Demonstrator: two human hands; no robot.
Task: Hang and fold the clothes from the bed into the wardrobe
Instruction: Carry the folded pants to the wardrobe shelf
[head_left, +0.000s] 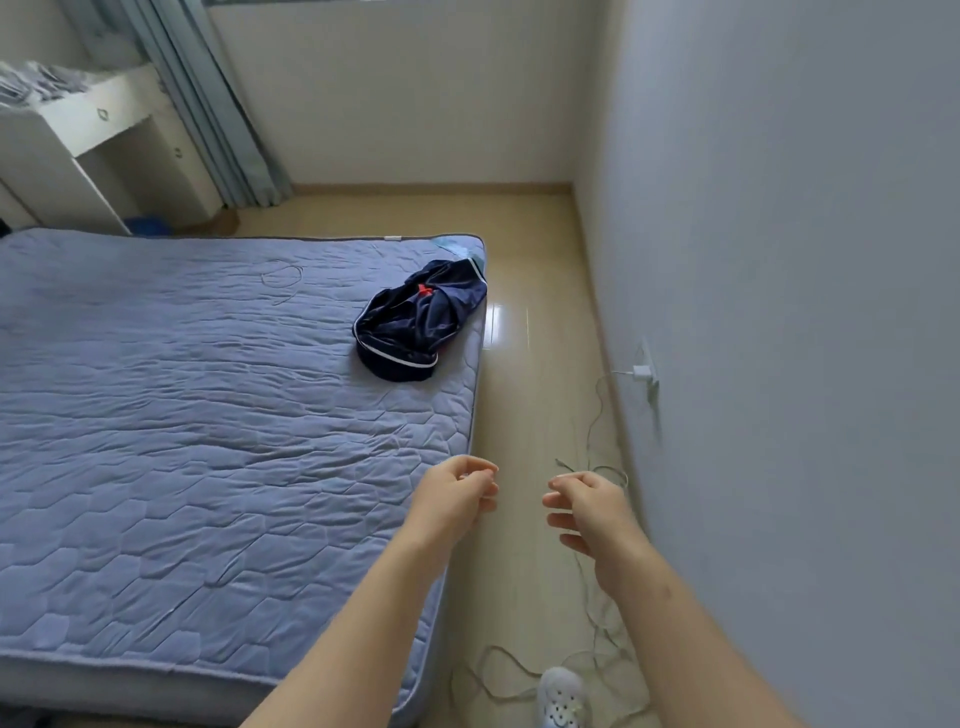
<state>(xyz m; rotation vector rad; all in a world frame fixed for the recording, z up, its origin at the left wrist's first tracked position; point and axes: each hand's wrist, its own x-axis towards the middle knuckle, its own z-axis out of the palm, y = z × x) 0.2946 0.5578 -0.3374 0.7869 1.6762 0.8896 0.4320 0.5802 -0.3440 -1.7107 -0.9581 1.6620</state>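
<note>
Filling the left side, the bed (182, 415) lies under a quilted blue cover, its right edge running alongside a narrow strip of glossy floor (524, 364) shut in by the wall (779, 260). Both bare forearms reach forward over the bed's near right corner. The left hand (454, 496) hangs above the bed's right edge with fingers loosely curled, holding nothing. The right hand (589, 514) hangs off the bed over the floor strip, fingers likewise slack and empty. A crumpled navy garment (421, 322) sits near the bed's far right corner. Right of the bed, a thin cable (588, 436) trails across the floor from a wall charger (641, 372), beside a white shoe (563, 696).
</note>
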